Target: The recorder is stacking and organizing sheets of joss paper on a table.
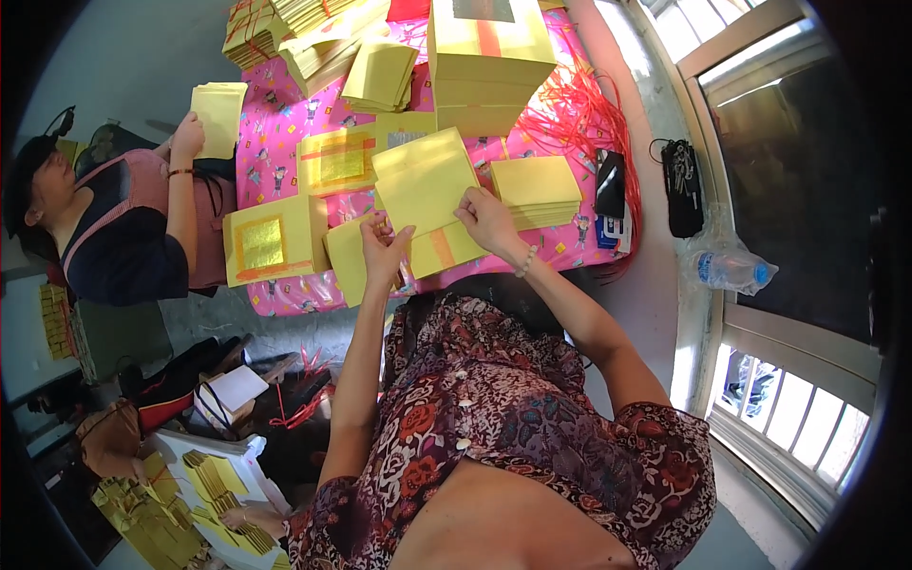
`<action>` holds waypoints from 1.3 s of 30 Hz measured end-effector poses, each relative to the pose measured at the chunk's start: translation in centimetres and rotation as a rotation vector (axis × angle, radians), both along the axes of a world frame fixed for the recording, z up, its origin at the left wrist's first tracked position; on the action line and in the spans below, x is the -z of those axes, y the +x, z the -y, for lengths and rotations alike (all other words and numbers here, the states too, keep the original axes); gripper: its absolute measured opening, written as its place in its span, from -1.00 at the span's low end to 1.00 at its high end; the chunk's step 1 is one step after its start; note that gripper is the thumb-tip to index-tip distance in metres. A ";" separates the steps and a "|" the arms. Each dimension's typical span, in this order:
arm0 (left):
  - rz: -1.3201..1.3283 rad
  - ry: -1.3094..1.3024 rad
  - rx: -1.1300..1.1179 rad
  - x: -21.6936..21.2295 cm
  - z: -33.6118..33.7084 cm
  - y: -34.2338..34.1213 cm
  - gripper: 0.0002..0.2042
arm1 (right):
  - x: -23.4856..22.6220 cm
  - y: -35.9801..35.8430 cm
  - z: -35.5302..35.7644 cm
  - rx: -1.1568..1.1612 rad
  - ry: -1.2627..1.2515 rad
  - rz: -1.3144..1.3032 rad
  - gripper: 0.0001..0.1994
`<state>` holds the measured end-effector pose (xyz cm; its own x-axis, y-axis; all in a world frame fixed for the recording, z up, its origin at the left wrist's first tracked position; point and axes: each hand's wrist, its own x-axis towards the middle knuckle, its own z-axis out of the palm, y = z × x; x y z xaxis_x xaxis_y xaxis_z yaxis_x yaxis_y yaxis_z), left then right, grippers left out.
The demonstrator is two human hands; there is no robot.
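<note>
A folded yellow paper sheet [425, 179] is held tilted over the table between my two hands. My right hand [488, 221] pinches its lower right corner. Along its lower left edge, my left hand [384, 251] grips with curled fingers, the thumb lying a little apart. Beneath it lies more yellow paper with an orange band [445, 252]. A neat stack of yellow paper [538, 192] sits right of my right hand. To the left are a yellow stack topped with a gold foil square [261, 244] and another foil-marked yellow stack [334, 161].
A pink patterned tablecloth [275, 104] covers the table. Tall yellow stacks [492, 57] stand at the back, beside red strings [579, 104]. A phone [610, 185] lies at the right edge, a plastic bottle [731, 272] beyond. At left, another person [133, 218] holds yellow paper [218, 119].
</note>
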<state>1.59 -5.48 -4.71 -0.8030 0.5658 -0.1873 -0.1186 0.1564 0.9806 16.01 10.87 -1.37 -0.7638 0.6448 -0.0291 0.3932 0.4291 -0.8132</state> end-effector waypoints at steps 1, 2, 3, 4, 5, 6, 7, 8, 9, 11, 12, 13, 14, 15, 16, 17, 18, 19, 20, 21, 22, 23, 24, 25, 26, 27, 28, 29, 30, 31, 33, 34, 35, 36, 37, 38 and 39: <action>0.017 -0.016 -0.023 0.5 0.3 -0.2 -0.47 | -0.3 -0.1 -0.1 -0.021 -0.066 0.032 -0.82; 0.034 -0.032 -0.047 1.0 0.6 -0.4 -0.45 | -0.4 -0.4 -0.1 -0.025 -0.063 0.029 -0.82; 0.035 -0.031 -0.042 0.7 0.4 -0.4 -0.45 | -0.1 -0.4 -0.1 -0.013 -0.014 0.010 -0.82; 0.043 -0.070 -0.031 0.3 0.2 -0.4 -0.44 | 0.1 -0.4 -0.1 -0.003 0.035 -0.010 -0.83; 0.050 -0.108 -0.021 -0.2 0.0 -0.4 -0.44 | 0.3 -0.2 0.0 0.000 0.036 -0.009 -0.83; 0.049 -0.105 -0.021 -0.5 0.0 -0.5 -0.44 | 0.3 -0.1 0.0 0.000 0.038 -0.005 -0.83; 0.017 -0.148 -0.025 -0.8 0.1 -0.5 -0.45 | 0.3 -0.1 -0.1 -0.001 0.039 -0.001 -0.83; -0.014 -0.191 -0.029 -1.0 0.1 -0.6 -0.46 | 0.3 -0.2 -0.3 -0.002 0.042 -0.002 -0.83; -0.014 -0.191 -0.022 -1.8 -0.1 -0.6 -0.46 | 0.5 0.0 -0.7 -0.016 -0.019 -0.017 -0.83; 0.170 -0.048 -0.048 -3.3 -0.7 -0.5 -0.52 | 0.7 0.3 -1.5 -0.025 -0.079 -0.031 -0.83; 0.171 -0.047 -0.049 -3.3 -0.7 -0.8 -0.52 | 0.6 0.3 -1.8 -0.011 -0.186 -0.029 -0.82; 0.367 0.051 -0.076 -3.3 -0.7 -1.3 -0.54 | 0.6 0.3 -2.0 0.005 -0.293 -0.027 -0.82; 0.564 0.149 -0.100 -3.3 -0.6 -1.7 -0.57 | 0.6 0.2 -2.2 0.006 -0.292 -0.027 -0.82; 0.567 0.149 -0.095 -3.1 -0.5 -2.1 -0.57 | 0.9 0.3 -2.4 0.025 -0.359 -0.088 -0.81; 0.658 0.176 -0.071 -3.0 -0.4 -2.4 -0.59 | 1.2 0.4 -2.6 0.045 -0.425 -0.151 -0.80; 0.748 0.202 -0.046 -2.9 -0.3 -2.7 -0.61 | 1.5 0.4 -2.8 0.052 -0.423 -0.150 -0.80; 0.752 0.201 -0.038 -2.8 -0.2 -2.9 -0.61 | 1.7 0.4 -2.8 0.081 -0.456 -0.224 -0.79; 0.698 0.152 -0.025 -2.7 0.1 -3.1 -0.62 | 1.8 0.5 -2.9 0.110 -0.488 -0.300 -0.78; 0.643 0.103 -0.013 -2.6 0.3 -3.0 -0.64 | 1.8 0.7 -2.9 0.118 -0.485 -0.300 -0.78; 0.573 0.084 -0.044 -3.7 0.0 -2.2 -0.66 | 1.9 1.1 -3.0 0.204 -0.396 -0.296 -0.75; 0.575 0.081 -0.030 -4.6 -0.4 -1.8 -0.66 | 1.7 1.4 -3.1 0.285 -0.306 -0.291 -0.71; 0.569 0.089 -0.013 -5.6 -0.9 -1.5 -0.65 | 1.5 1.8 -3.3 0.300 -0.303 -0.292 -0.71; 0.561 0.098 -0.003 -6.5 -1.1 -1.1 -0.64 | 0.7 2.1 -3.5 0.322 -0.333 -0.218 -0.67; 0.561 0.097 -0.002 -7.2 -1.3 -0.9 -0.64 | -0.4 2.1 -3.6 0.337 -0.364 -0.142 -0.63; 0.549 0.108 0.045 -7.8 -1.6 -0.8 -0.64 | -1.6 2.4 -4.0 0.339 -0.365 -0.141 -0.63; 0.537 0.121 0.091 -8.4 -1.9 -0.5 -0.63 | -3.6 2.8 -4.4 0.291 -0.545 -0.071 -0.62; 0.536 0.121 0.097 -8.9 -2.4 -0.1 -0.63 | -4.7 3.4 -5.0 0.246 -0.722 -0.003 -0.61; 0.506 0.159 0.153 -9.2 -3.1 0.5 -0.62 | -4.2 4.0 -5.5 0.251 -0.720 -0.006 -0.61; 0.475 0.196 0.212 -9.6 -3.6 1.2 -0.62 | -3.3 4.7 -6.0 0.291 -0.766 -0.137 -0.64; 0.476 0.193 0.212 -9.4 -4.0 1.9 -0.62 | -2.7 5.2 -6.6 0.324 -0.814 -0.263 -0.67; 0.371 0.135 0.237 -9.1 -4.3 2.9 -0.64 | -1.8 6.6 -8.1 0.366 -0.790 -0.288 -0.70; 0.369 0.137 0.234 -8.2 -3.9 2.9 -0.64 | -1.6 7.1 -8.8 0.400 -0.762 -0.313 -0.73; 0.157 0.075 0.258 -6.9 -3.4 3.0 -0.66 | -1.4 7.7 -9.6 0.395 -0.762 -0.312 -0.73; -0.052 0.011 0.286 -5.9 -3.1 3.1 -0.68 | -1.1 8.5 -10.5 0.428 -0.692 -0.288 -0.74; -0.118 0.002 0.295 -6.3 -2.7 3.6 -0.72 | -0.4 9.4 -11.5 0.463 -0.622 -0.263 -0.75; -0.116 0.000 0.298 -6.4 -2.3 3.8 -0.72 | 0.3 10.0 -12.2 0.466 -0.624 -0.262 -0.75; -0.133 -0.049 0.331 -6.4 -2.0 4.0 -0.72 | 1.4 10.6 -13.1 0.488 -0.588 -0.224 -0.75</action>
